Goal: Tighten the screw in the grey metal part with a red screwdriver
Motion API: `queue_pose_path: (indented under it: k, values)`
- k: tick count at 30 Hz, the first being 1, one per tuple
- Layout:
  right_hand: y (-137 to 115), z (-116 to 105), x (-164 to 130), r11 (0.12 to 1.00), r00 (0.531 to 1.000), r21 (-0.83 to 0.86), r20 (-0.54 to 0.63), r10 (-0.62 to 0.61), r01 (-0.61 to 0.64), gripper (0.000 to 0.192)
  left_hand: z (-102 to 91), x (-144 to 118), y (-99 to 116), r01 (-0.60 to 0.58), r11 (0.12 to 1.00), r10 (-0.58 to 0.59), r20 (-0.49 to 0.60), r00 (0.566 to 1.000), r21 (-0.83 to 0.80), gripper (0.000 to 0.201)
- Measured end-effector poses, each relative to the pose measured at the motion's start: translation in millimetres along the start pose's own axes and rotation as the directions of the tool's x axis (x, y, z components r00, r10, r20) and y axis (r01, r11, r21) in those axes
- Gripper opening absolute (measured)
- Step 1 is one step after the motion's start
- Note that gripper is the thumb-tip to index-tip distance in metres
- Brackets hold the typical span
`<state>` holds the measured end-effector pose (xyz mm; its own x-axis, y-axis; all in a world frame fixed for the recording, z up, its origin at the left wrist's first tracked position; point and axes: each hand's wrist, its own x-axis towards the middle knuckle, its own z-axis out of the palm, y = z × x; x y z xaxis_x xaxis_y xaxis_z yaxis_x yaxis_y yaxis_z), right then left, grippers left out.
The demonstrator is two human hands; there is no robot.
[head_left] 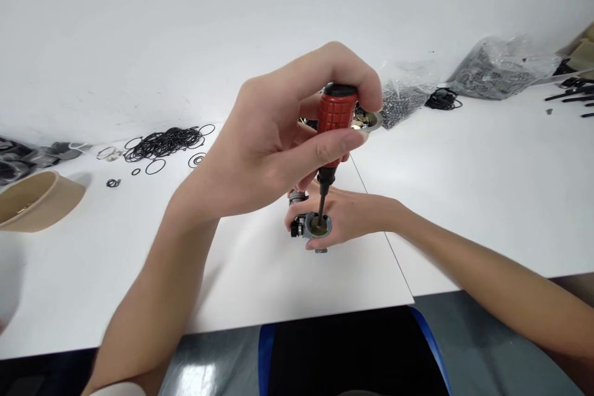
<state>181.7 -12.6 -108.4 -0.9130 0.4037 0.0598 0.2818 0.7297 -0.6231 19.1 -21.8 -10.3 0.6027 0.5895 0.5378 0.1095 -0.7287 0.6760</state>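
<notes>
My left hand (pixel 269 142) grips the red ribbed handle of a screwdriver (pixel 336 114), held upright. Its dark tip stands in the brass-coloured centre of a small grey metal part (pixel 317 226) on the white table (pixel 139 247). My right hand (pixel 359 213) reaches in from the right and clasps that part, its fingers wrapped around the sides to hold it against the tabletop. The hand hides part of the piece.
A heap of black O-rings (pixel 162 142) lies at the left, with a beige bowl (pixel 39 201) nearer the edge. Clear bags of dark small parts (pixel 496 71) lie at the back right, and a small metal dish (pixel 370 119) shows behind the screwdriver. The table's front edge runs just below my hands.
</notes>
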Motion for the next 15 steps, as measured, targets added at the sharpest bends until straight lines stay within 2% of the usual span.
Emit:
queue_pose_path:
  k: [4, 10, 13, 15]
  values:
    - [1, 1, -1, 1.0, 1.0, -0.003, -0.009, -0.003, 0.003, 0.037, -2.0, 2, -1, -0.009, 1.0, 0.009, 0.005, 1.0, -0.01, 0.025]
    - [1, 1, -1, 1.0, 1.0, 0.02, -0.007, -0.015, 0.015, 0.033, -4.7, 4, 2, -0.147, 0.989, 0.143, -0.077, 0.987, -0.037, 0.025]
    - [1, 1, -1, 1.0, 1.0, 0.027, -0.005, -0.014, 0.014, 0.032, -7.8, 1, 5, -0.121, 0.993, 0.119, -0.163, 0.979, 0.002, 0.029]
    - [1, 1, -1, 0.999, 1.0, 0.037, 0.008, 0.004, -0.004, 0.033, -11.0, -2, 6, -0.083, 0.997, 0.083, -0.143, 0.986, 0.01, 0.034]
